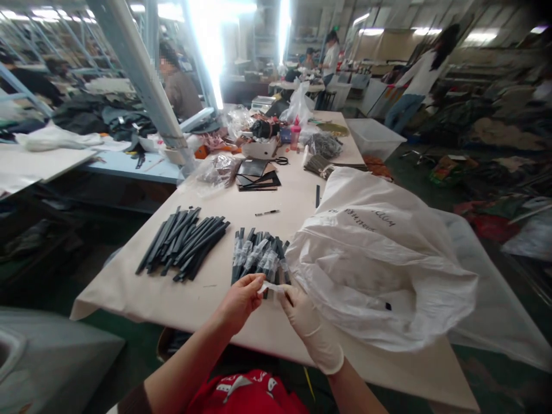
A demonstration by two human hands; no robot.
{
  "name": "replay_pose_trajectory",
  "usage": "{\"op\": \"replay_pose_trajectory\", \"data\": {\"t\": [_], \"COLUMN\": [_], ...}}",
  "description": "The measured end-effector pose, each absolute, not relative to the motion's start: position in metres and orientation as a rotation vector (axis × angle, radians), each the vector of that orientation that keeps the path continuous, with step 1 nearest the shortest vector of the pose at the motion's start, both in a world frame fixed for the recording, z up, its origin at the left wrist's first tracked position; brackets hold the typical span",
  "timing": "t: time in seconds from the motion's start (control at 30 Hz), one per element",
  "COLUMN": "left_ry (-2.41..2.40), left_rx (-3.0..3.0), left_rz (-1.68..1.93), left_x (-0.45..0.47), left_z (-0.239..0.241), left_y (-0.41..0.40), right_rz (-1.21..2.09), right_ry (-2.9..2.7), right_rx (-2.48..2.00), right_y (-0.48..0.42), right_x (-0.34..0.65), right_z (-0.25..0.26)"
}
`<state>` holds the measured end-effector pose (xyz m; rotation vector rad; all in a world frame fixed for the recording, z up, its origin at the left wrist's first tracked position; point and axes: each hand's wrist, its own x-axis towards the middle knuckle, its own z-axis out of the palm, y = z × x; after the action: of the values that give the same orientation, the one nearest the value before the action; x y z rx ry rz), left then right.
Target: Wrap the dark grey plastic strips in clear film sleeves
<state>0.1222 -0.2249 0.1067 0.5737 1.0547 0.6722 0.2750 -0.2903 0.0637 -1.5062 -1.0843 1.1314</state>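
Observation:
Between my two hands a short white strip (pixel 271 287) is stretched. My bare left hand (pixel 242 299) pinches one end of it, and my right hand (pixel 304 316), in a pale glove, grips the other. Just beyond my fingers lie several dark strip bundles (pixel 259 256) wrapped in clear bands, partly hidden by my hands. A loose pile of dark strips (pixel 183 241) spreads to the left of them. To the right, a large white plastic bag (pixel 371 253) with handwriting on it slumps open close to my gloved hand.
The table (pixel 207 305) also carries a pen (pixel 267 213), black scissors (pixel 281 161), dark flat sheets (pixel 257 175) and a clear plastic bag (pixel 215 172). A slanted metal post (pixel 138 69) rises at the left. A translucent bin (pixel 375 138) stands beyond the right edge. Other people work farther back.

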Motion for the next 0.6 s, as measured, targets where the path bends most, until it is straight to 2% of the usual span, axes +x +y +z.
{"op": "replay_pose_trajectory", "data": {"t": [0.17,0.33,0.5,0.6], "left_ry": [1.117,1.136,1.105,1.086], "left_rx": [0.800,1.074,1.091,1.080], "left_rz": [0.619,0.448,0.534,0.563], "left_x": [0.101,0.089,0.066,0.051], "left_z": [0.099,0.088,0.103,0.108], "left_y": [-0.206,-0.195,-0.166,-0.146], "right_rz": [1.326,1.341,1.124,0.763], "right_ry": [-0.819,-0.744,-0.603,-0.596], "right_rx": [-1.509,-1.505,-1.657,-1.875], "right_y": [-0.268,-0.247,-0.222,-0.216], "right_x": [0.249,0.218,0.249,0.282], "right_z": [0.062,0.065,0.054,0.057]}}
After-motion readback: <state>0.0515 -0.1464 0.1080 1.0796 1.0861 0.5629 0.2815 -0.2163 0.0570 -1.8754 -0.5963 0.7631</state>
